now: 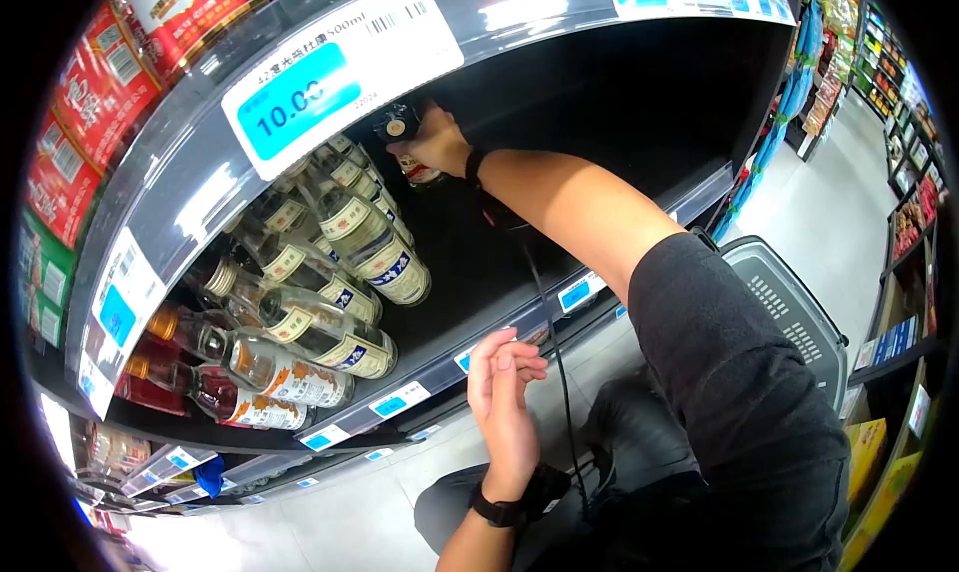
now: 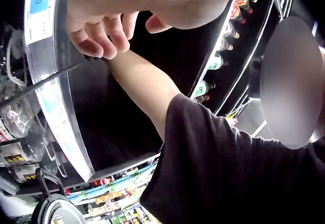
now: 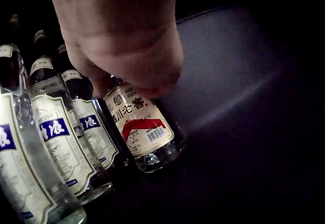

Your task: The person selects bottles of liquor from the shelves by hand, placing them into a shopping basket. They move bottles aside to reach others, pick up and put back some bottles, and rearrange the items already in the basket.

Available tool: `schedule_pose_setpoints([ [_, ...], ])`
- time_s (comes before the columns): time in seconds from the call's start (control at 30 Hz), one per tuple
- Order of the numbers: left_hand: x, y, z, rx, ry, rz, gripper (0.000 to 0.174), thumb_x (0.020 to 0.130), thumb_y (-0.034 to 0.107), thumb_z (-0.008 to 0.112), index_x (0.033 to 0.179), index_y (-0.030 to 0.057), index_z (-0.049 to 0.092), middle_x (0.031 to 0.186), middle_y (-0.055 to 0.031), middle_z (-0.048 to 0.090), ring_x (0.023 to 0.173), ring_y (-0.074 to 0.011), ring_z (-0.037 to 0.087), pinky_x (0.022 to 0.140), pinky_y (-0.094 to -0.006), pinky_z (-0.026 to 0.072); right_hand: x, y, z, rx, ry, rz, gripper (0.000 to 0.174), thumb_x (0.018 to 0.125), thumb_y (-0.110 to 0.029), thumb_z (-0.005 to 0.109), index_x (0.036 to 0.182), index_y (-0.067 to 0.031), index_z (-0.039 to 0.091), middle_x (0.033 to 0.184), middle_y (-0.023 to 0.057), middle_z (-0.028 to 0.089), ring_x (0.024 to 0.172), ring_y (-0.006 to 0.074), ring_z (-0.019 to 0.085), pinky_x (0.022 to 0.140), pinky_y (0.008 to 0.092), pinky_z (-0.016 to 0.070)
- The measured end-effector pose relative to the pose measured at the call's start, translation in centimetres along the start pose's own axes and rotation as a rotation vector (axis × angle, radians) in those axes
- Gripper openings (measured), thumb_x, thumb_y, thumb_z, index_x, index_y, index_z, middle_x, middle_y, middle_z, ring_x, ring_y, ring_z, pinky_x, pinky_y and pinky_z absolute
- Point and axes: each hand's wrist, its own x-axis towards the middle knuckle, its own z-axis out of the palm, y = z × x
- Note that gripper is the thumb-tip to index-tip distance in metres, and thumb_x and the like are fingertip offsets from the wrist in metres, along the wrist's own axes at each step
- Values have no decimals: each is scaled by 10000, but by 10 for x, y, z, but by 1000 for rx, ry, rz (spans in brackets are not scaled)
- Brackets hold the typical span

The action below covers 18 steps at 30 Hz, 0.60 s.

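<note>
Deep inside the dark shelf, my right hand [image 1: 440, 140] grips a bottle [image 1: 418, 170] with a red and cream label. In the right wrist view that bottle [image 3: 144, 127] stands beside a row of clear bottles [image 3: 61, 142] with cream and blue labels; the right hand [image 3: 122, 46] covers its neck. My left hand [image 1: 507, 402] is held in front of the shelf edge with its fingers loosely bent, holding nothing. The left wrist view has the left hand [image 2: 147, 5] large at the top, its fingers hanging relaxed.
Clear bottles [image 1: 340, 332] fill the shelf's left part. A price strip [image 1: 340, 72] runs along the shelf above, with red boxes [image 1: 85, 102] at the left. A grey basket [image 1: 789, 312] stands on the floor at the right. A thin dark cord [image 1: 559, 362] hangs before the shelf.
</note>
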Motion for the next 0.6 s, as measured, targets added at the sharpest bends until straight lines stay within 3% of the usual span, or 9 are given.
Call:
schedule_pose_setpoints([
  [0.1, 1, 0, 5, 13, -32, -7, 276, 1019, 193, 453, 1201, -3, 522, 975, -99, 611, 858, -181, 589, 798, -310, 472, 4, 10, 8, 38, 3, -41, 723, 647, -298, 902, 1160, 76, 555, 1139, 256, 659, 1101, 351, 642, 937, 387, 516],
  [0.3, 6, -4, 12, 11, -101, -53, 231, 1017, 188, 472, 1139, 9, 551, 962, -94, 627, 849, -189, 590, 796, -322, 467, 7, 0, 4, 114, -130, 4, 790, 636, -301, 913, 1243, 44, 544, 1204, 239, 641, 1156, 349, 611, 968, 376, 506],
  [0.6, 6, -5, 8, 20, -100, -45, 211, 1021, 185, 471, 1102, 13, 563, 967, -98, 632, 852, -191, 590, 795, -330, 467, 31, 17, 21, -38, -102, -145, 780, 619, -352, 914, 1212, 40, 594, 1187, 239, 648, 1126, 341, 625, 957, 370, 497],
])
